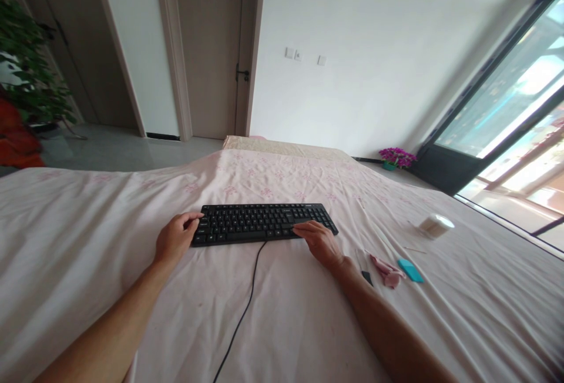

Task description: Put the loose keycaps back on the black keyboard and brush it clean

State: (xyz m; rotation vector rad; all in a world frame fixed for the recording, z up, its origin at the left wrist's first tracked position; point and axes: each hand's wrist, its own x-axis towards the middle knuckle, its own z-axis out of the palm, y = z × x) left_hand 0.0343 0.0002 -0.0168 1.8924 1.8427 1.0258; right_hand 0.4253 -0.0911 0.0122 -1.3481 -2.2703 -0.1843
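Note:
A black computer keyboard point(251, 221) lies on the pink flowered cloth point(185, 324), and its thin black cable point(249, 301) runs from the near edge toward me. My left hand point(176, 235) is at the keyboard's left end, with thumb and fingers closed on that edge. Over the near right part of the keyboard rests my right hand point(321, 242), its fingers stretched out and close together, palm down. Its fingertips touch the keys or lie just above them; I cannot tell which.
To the right lie a crumpled pink cloth point(388, 271), a turquoise piece point(410, 270), a small black object point(367, 278), a thin stick point(415, 249) and a clear tub of cotton swabs point(436, 225). Beyond the cloth are a closed door point(209, 48) and purple flowers point(396, 157).

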